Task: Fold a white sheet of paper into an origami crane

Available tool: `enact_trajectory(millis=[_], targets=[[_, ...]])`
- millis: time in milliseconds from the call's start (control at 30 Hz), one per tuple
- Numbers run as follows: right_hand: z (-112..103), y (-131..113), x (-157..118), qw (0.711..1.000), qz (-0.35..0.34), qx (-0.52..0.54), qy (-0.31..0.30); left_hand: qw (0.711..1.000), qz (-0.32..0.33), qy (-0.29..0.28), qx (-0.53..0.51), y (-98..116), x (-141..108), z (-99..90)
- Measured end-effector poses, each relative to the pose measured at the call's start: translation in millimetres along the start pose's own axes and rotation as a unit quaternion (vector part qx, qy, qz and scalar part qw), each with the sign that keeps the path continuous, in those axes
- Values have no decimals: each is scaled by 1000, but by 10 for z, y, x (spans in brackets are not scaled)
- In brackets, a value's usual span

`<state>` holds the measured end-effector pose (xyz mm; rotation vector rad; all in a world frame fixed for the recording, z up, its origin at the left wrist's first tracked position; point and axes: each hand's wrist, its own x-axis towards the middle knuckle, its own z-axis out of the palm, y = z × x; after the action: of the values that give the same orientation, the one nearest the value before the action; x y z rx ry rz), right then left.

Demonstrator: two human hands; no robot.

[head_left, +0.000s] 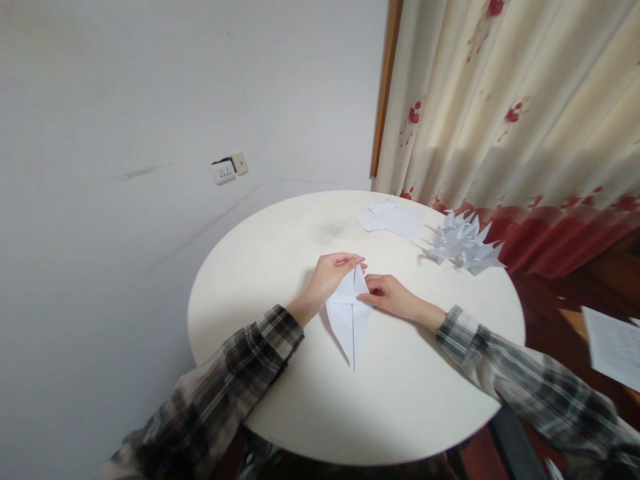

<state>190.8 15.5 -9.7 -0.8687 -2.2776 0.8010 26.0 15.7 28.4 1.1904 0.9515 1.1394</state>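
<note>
A sheet of white paper (pixel 345 317), folded into a long diamond with a centre seam, is between my hands over the round white table (pixel 300 427). Its lower end splits into two points toward me. My left hand (pixel 334 272) pinches the upper tip between thumb and fingers. At the right edge, my right hand (pixel 387 295) grips the paper, thumb on top and fingers curled beside it.
Flat white paper pieces (pixel 390 219) lie at the table's back. A cluster of folded paper cranes (pixel 465 243) stands at the right rim. A wall with a socket (pixel 223 172) is to the left; a floral curtain (pixel 500 120) hangs behind. Written sheets (pixel 613 347) lie at far right.
</note>
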Motion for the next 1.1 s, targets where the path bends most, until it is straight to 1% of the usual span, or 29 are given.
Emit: enact_trajectory(millis=[333,533,700,900,1000,1100], targets=[[-4,16,-12,1000,-2,3,2,999,-16,-5,-29,4,0,-1],[-1,16,-14,1000,-14,2,7,999,-16,-24,-40,-17,17,-37],[2,19,-9,1000,-13,1,3,1000,-6,-4,-21,9,-9,-20],[0,0,-2,1000,-8,7,3,999,12,-1,-52,-37,1,-5],[3,-2,2,1000,-7,6,4,999,24,6,-30,-40,12,-10],[7,8,3,1000,-10,6,3,1000,21,12,11,-29,22,-25]])
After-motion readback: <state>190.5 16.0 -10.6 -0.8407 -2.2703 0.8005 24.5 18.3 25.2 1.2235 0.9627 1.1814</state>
